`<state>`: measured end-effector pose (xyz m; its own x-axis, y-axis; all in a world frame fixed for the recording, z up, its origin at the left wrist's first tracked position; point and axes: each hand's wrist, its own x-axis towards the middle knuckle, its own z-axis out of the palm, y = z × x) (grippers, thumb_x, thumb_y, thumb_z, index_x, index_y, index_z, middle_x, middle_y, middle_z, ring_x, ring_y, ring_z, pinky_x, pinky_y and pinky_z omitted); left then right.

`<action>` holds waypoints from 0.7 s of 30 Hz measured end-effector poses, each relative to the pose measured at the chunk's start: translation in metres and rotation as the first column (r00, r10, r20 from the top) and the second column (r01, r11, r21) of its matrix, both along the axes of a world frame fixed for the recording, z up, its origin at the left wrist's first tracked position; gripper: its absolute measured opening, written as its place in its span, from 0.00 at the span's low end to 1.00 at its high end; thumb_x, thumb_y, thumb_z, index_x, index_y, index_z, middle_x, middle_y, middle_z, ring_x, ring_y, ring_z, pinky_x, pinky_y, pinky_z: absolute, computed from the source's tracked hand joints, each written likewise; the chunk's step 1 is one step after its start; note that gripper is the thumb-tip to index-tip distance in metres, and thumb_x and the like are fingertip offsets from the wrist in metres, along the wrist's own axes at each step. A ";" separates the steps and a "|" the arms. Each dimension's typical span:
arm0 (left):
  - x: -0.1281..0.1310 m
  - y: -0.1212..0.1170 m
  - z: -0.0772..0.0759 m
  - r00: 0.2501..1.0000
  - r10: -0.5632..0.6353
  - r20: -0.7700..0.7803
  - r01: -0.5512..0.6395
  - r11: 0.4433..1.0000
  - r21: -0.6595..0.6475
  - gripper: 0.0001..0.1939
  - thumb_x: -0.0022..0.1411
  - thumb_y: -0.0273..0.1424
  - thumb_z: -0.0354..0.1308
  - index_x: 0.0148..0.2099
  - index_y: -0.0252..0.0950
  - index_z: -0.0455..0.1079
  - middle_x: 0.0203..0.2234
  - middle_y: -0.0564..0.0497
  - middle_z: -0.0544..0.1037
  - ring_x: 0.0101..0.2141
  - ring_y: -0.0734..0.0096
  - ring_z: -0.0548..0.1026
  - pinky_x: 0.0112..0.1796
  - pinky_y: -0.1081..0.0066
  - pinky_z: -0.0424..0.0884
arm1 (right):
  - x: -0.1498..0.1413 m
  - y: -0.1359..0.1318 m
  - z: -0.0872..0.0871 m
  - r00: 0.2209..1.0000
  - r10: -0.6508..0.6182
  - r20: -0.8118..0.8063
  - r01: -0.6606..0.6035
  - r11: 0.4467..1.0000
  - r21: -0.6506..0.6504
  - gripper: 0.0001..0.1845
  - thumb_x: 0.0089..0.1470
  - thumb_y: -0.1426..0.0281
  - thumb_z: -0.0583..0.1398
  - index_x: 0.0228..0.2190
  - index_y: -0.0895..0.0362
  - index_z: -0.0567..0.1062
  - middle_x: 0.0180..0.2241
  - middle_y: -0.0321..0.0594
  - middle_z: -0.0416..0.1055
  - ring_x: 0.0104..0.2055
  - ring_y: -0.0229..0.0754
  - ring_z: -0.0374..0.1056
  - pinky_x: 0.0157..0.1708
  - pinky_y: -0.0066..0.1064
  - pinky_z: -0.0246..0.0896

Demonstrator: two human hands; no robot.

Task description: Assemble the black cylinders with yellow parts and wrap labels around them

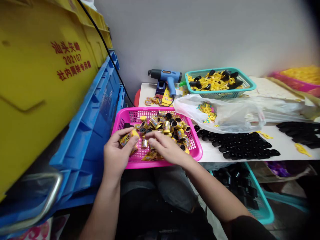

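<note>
Fingers (130, 137) of the left hand (116, 151) are curled snugly round a small yellow-wrapped cylinder with a yellow cap (128, 137), pinched between thumb and fingertips right over the near-left corner of the pink plastic mesh basket (196, 150). That basket is our landmark. Left of it, a big yellow plastic crate with red printed characters (42, 73) leans over a stack of blue plastic crates (92, 123), and a black cable (105, 46) runs down behind them.

Inside the basket, a heap of small yellow-wrapped cylinders with black and yellow ends (167, 126). The right hand (166, 146) lies low over that heap, fingers loosely bent and reaching left toward the held piece; whether they grip anything, I cannot tell.

Behind the basket, a blue and black heat gun (166, 78) stands on the white tabletop (285, 143). Right of the basket come rows of black plastic caps (240, 143), a clear plastic bag with yellow rings inside (225, 113), and beyond that a teal mesh basket of yellow rings and black caps (220, 83).
</note>
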<state>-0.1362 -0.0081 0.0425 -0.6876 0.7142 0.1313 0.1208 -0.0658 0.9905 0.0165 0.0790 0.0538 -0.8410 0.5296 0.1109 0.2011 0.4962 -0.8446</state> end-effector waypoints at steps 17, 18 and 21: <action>0.003 -0.008 -0.006 0.953 -0.295 0.061 0.301 0.946 -0.122 0.18 0.50 0.37 0.66 0.43 0.36 0.76 0.33 0.47 0.81 0.35 0.63 0.79 0.36 0.68 0.75 | 0.017 0.015 -0.013 0.982 -0.171 0.084 0.191 0.882 -0.430 0.22 0.51 0.54 0.59 0.21 0.61 0.72 0.17 0.29 0.58 0.20 0.31 0.50 0.24 0.27 0.44; 0.009 -0.005 -0.005 0.940 -0.328 0.097 0.338 0.935 -0.113 0.19 0.48 0.36 0.67 0.43 0.36 0.75 0.29 0.49 0.80 0.33 0.66 0.78 0.34 0.69 0.75 | 0.017 0.015 -0.011 0.983 -0.175 0.054 0.180 0.872 -0.454 0.22 0.50 0.53 0.60 0.21 0.60 0.72 0.17 0.29 0.58 0.21 0.31 0.51 0.25 0.27 0.46; 0.022 0.001 -0.007 0.949 -0.287 0.130 0.298 0.952 -0.073 0.21 0.46 0.34 0.68 0.44 0.35 0.73 0.21 0.57 0.74 0.24 0.75 0.74 0.28 0.75 0.71 | 0.017 0.011 -0.007 0.978 -0.205 -0.037 0.160 0.852 -0.498 0.21 0.51 0.53 0.60 0.25 0.60 0.73 0.22 0.32 0.63 0.25 0.33 0.58 0.28 0.28 0.53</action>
